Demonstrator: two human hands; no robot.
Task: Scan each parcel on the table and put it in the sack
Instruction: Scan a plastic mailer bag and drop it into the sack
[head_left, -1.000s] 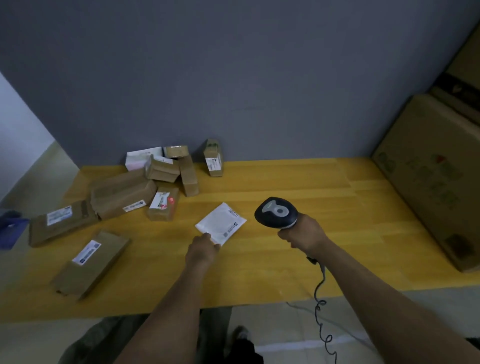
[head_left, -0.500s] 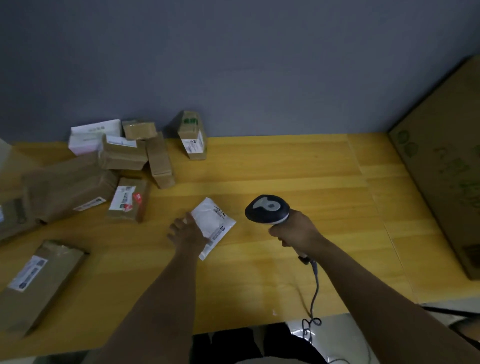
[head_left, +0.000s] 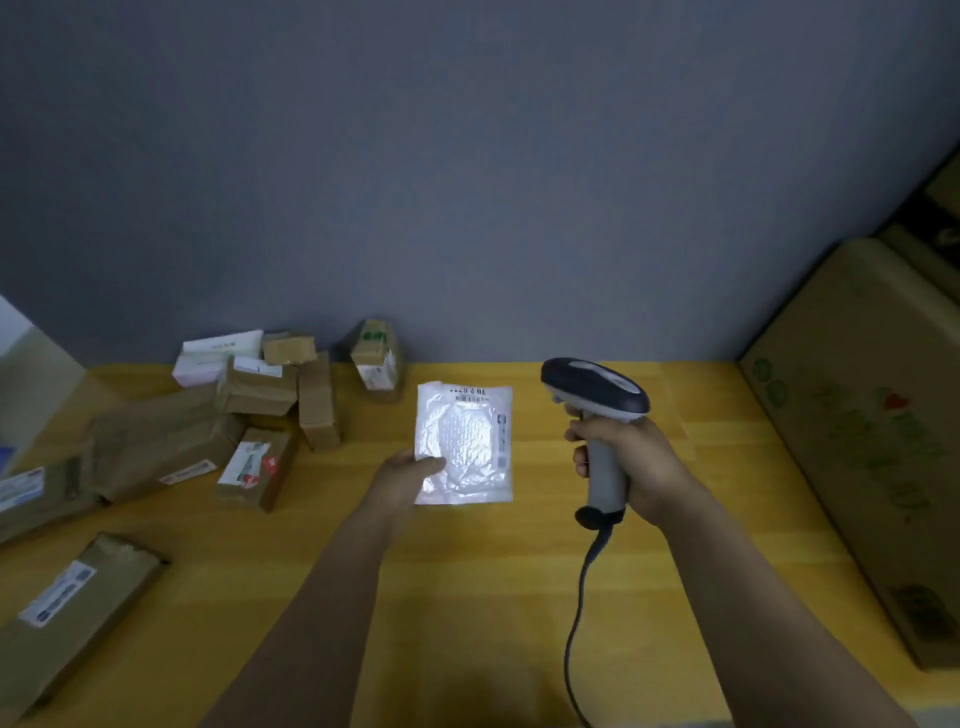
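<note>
One head-worn view looks forward and down, close over the table (head_left: 467, 597); wall (head_left: 467, 182) behind.

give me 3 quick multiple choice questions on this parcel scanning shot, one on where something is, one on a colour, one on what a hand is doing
1. Where do the brown parcels lie relative to the white mailer?
A) to its right
B) to its left
C) beneath it

2. What colour is the table top?
A) white
B) black
C) yellow

3. What is the right hand doing?
A) gripping the scanner by its handle
B) lying flat on the table
C) holding a brown parcel

Answers:
1 B: the boxes are heaped on the table's left side.
2 C: the bare wood shows yellow.
3 A: its fingers curl round the grey handle, while the left hand holds the mailer's edge.
</note>
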